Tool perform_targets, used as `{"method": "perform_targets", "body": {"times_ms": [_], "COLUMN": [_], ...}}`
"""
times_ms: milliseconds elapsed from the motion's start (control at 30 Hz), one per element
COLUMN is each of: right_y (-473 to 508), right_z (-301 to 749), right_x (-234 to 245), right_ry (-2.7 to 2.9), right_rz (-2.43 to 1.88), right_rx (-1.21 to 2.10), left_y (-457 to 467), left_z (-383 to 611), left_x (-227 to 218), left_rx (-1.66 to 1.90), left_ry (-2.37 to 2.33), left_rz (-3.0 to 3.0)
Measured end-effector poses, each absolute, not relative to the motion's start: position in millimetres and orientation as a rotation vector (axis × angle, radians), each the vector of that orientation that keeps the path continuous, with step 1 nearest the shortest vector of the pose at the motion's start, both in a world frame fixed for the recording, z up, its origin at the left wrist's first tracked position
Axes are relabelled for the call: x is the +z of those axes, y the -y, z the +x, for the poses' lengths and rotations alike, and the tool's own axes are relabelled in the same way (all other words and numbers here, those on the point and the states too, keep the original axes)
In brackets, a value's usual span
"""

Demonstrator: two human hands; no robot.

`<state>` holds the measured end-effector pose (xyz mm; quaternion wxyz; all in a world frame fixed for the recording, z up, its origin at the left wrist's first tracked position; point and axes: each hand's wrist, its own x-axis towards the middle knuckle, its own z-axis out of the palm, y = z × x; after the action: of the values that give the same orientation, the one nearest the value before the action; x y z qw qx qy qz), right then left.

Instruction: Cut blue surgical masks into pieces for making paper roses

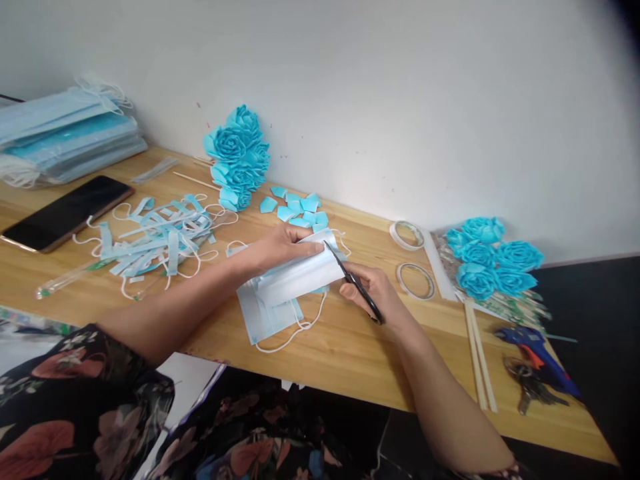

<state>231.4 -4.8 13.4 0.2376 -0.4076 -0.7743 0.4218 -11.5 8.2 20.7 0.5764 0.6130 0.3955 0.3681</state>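
My left hand [287, 248] is closed on a face mask [303, 275], thumb on top, with the white side showing. In my right hand [370, 293] is a pair of black scissors [359, 288], its blades lying at the mask's right end near my left thumb. Beneath the held mask lies another pale blue mask [273, 323] with a white ear loop curling toward the table's front. Just behind my left hand, several cut blue petal pieces [296, 208] lie in a loose group.
Mask scraps and loops [163, 233], a phone [67, 210] and a mask stack [65, 133] are at left. Blue paper-like roses [243, 157] lean against the wall; more roses [493, 257] lie at right. Tape rolls [416, 281], sticks [480, 357], a glue gun [537, 353] and keys [535, 387] are at right.
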Motion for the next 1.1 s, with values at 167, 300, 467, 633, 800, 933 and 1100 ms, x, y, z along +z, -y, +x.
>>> {"method": "perform_targets", "body": {"times_ms": [167, 300, 467, 633, 800, 933, 1100], "right_y": [7.0, 5.8, 2.5, 2.7, 4.5, 3.0, 2.2], "right_z": [228.7, 229.3, 233.6, 233.9, 230.5, 231.7, 232.6], "right_x": [18.6, 13.7, 3.1, 2.8, 8.8, 2.2, -1.1], "right_ry": [2.113, 2.078, 2.052, 2.057, 2.088, 2.083, 2.050], "right_rz": [-1.090, -1.079, -1.073, -1.085, -1.087, -1.067, -1.063], "right_rx": [1.194, 1.243, 1.281, 1.297, 1.245, 1.226, 1.229], "left_y": [-9.1, -8.3, -8.6, -9.2, -8.3, -7.6, -8.6], "left_z": [-12.2, -11.4, -11.1, -11.6, -11.0, -11.1, -12.7], "left_x": [16.7, 20.6, 23.3, 20.1, 18.9, 18.7, 15.4], "left_rx": [0.832, 0.838, 0.865, 0.873, 0.847, 0.854, 0.841], "left_ry": [-0.935, -0.948, -0.994, -1.029, -0.976, -0.957, -0.927], "left_rz": [1.460, 1.449, 1.483, 1.544, 1.639, 1.627, 1.589]}}
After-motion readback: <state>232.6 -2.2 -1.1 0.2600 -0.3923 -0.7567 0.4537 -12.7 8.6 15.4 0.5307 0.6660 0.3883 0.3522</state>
